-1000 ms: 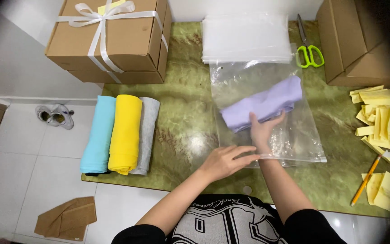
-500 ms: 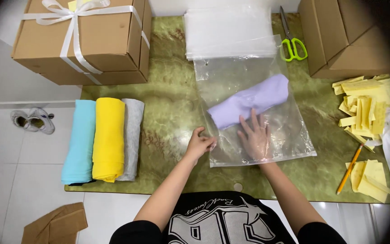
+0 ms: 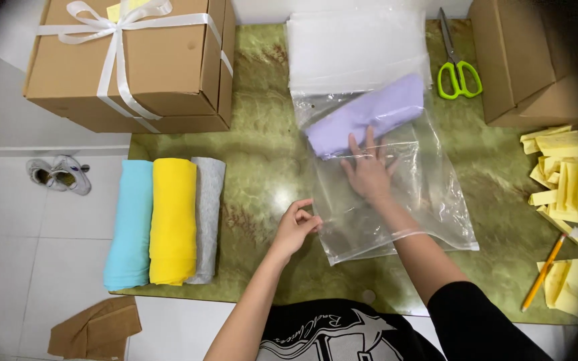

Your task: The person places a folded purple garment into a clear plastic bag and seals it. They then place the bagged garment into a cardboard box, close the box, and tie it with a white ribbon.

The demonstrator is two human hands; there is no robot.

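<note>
A clear plastic bag lies on the green table, its mouth toward me. Inside it, at the far end, is a rolled lilac cloth. My right hand reaches into the bag, its spread fingers pressing against the near side of the lilac roll. My left hand pinches the bag's left edge near the mouth.
Light blue, yellow and grey cloth rolls lie side by side at the table's left. A ribboned cardboard box stands behind them. Spare bags, green scissors, brown boxes, yellow paper strips and a pencil lie right.
My right hand went from outside the bag's mouth into the bag and pushed the lilac roll toward its far end. My left hand shifted to the bag's left edge.
</note>
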